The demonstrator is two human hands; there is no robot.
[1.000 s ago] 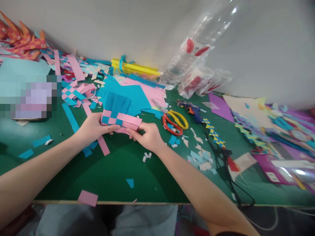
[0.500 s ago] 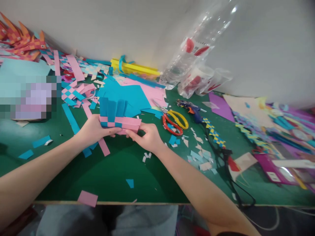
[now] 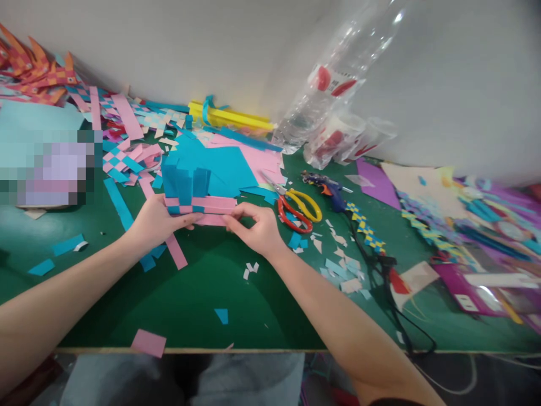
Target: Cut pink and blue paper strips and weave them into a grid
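A weave of pink and blue paper strips is held up above the green table between my two hands. Blue strips stand up from its left part, while pink strips run out to the right. My left hand grips the woven end, thumb across the front. With thumb and fingertips my right hand pinches the free end of a lower pink strip. Below my left hand, a loose pink strip and a blue strip lie on the table. Blue paper sheets are spread behind the weave.
Scissors with red and yellow handles lie right of my hands, near a glue gun and its black cable. A plastic bottle and plastic-wrapped cups stand at the wall. Paper scraps litter the green table.
The weave has shifted slightly left and tilted. My right hand has turned, and its fingers now pinch the lower pink strip's end, which shows apart from the upper strip.
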